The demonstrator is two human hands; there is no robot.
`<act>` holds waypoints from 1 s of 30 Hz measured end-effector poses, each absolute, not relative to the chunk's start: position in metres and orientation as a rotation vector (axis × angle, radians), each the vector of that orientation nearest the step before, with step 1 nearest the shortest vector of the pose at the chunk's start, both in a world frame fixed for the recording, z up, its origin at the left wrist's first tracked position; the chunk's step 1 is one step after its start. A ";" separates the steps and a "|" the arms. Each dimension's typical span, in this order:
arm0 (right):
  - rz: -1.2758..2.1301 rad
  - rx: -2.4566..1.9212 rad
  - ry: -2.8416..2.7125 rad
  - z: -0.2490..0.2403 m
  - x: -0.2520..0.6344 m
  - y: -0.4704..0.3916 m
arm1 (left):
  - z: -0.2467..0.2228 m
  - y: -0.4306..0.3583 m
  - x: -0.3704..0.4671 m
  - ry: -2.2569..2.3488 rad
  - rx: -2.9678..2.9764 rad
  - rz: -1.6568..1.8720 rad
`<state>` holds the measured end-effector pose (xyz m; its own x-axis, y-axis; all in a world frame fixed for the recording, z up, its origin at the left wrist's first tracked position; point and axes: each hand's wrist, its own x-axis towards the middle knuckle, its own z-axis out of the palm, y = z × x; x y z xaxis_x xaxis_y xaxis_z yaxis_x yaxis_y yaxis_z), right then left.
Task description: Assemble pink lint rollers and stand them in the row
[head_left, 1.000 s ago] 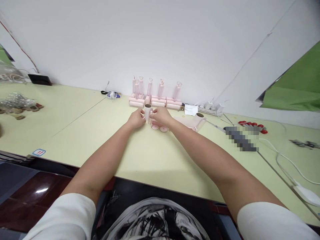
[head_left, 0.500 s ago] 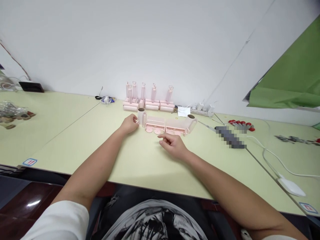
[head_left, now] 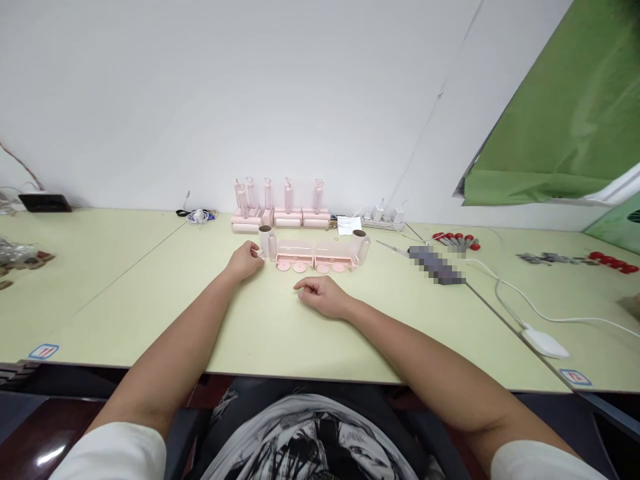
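Note:
My left hand (head_left: 245,261) rests on the table beside a white roll (head_left: 265,244) that stands upright. Its fingers are closed round a small pale piece (head_left: 260,253), too small to name. My right hand (head_left: 323,295) lies on the table nearer to me, fingers curled loosely, thumb and forefinger apart, with nothing between them. Beyond it are two open pink cases (head_left: 295,259) with clear lids, and several pink discs (head_left: 300,267) lie in front of them. A second roll (head_left: 359,245) stands at their right end, next to a leaning clear tube (head_left: 366,248).
Along the wall stand several pink lint-roller sets (head_left: 289,219) with upright handles. A power strip (head_left: 383,225) and white paper (head_left: 349,225) lie to their right. Farther right are a blurred dark object (head_left: 436,265), red-tipped items (head_left: 456,240), a white cable and a white charger (head_left: 545,343).
The whole view has shifted, so the table items appear farther left. My right hand sits slightly farther from the pink cases. My left hand stays beside the white roll.

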<state>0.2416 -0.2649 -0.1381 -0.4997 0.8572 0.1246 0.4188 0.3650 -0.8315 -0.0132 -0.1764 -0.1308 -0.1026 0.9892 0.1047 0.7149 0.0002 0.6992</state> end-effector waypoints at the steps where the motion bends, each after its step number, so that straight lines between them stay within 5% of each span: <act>1: 1.031 -1.099 -2.077 -0.138 0.242 -0.264 | -0.131 -0.177 -0.013 1.859 1.748 0.877; 23: 0.971 -1.153 -2.093 -0.142 0.233 -0.262 | -0.086 -0.189 -0.006 1.818 1.726 1.745; 30: 0.690 -1.187 -2.233 -0.143 0.221 -0.266 | -0.018 -0.144 0.053 1.700 2.307 1.464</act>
<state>0.2209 -0.2664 -0.1434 -0.4845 0.8513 0.2014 0.5894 0.4878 -0.6439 0.0527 -0.1442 -0.0180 0.0294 0.7219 0.6914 0.7908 -0.4398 0.4256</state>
